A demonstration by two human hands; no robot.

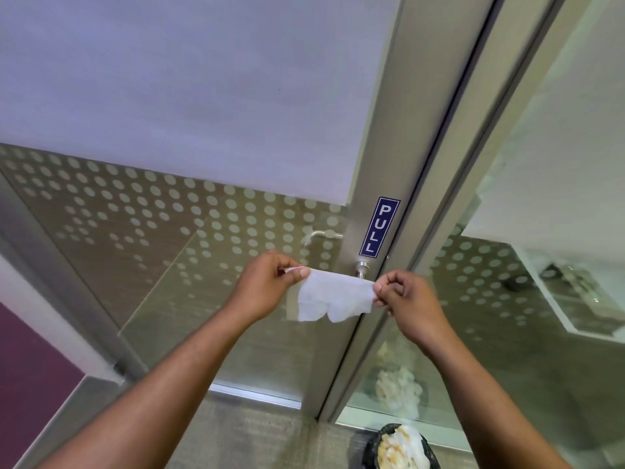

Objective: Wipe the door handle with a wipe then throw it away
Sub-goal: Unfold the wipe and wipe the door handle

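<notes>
A white wipe [333, 297] hangs stretched between my two hands in front of the glass door. My left hand [267, 282] pinches its left top corner, and my right hand [407, 296] pinches its right top corner. Just behind the wipe's upper edge, the metal base of the door handle [362, 269] shows on the aluminium door frame [378, 157]; the wipe hides the rest of the handle. I cannot tell whether the wipe touches the handle.
A blue PULL sticker [379, 227] sits on the frame above the handle. The handle on the door's other side [319, 235] shows through the dotted glass. A black bin [399, 446] full of used tissues stands on the floor at the lower right.
</notes>
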